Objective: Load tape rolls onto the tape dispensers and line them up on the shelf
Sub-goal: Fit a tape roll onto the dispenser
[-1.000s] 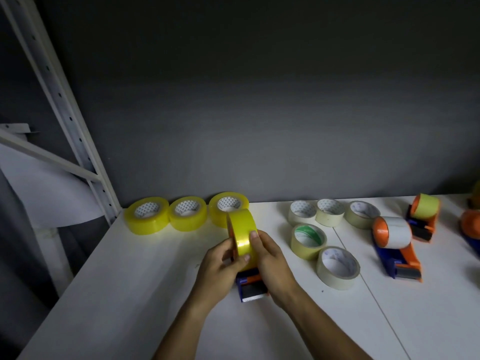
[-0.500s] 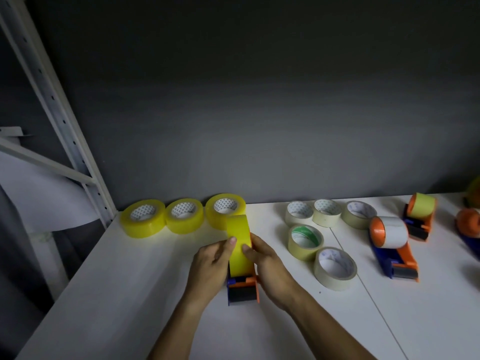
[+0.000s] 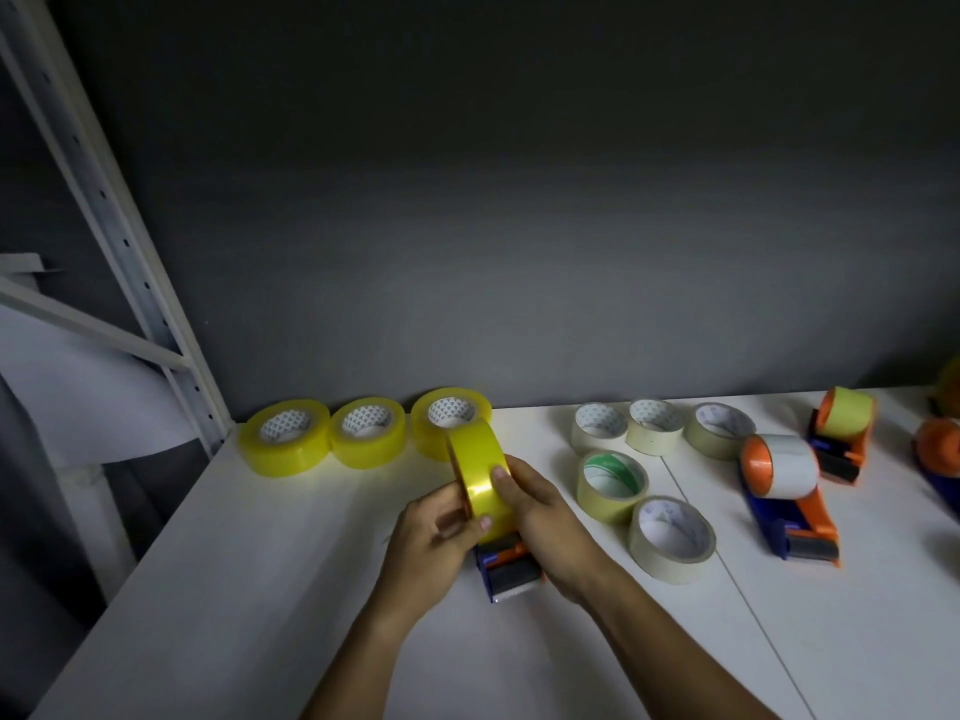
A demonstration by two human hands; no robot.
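Note:
A yellow tape roll stands on edge on a blue and orange dispenser at the middle of the white shelf. My left hand grips the roll's left side, thumb on its face. My right hand wraps the roll's right side and the dispenser, thumb on the tape's face. Three yellow rolls lie flat along the back wall. Several pale rolls lie to the right. A loaded dispenser with a white roll and another with a yellow roll stand at right.
A white perforated shelf upright rises at the left, with a brace. The grey back wall closes the shelf. A further orange dispenser is cut off at the right edge.
The roll and dispenser shifted slightly between my hands; half a second ago the dispenser's front pointed straight at me, now it is angled and my thumbs sit on the tape's face.

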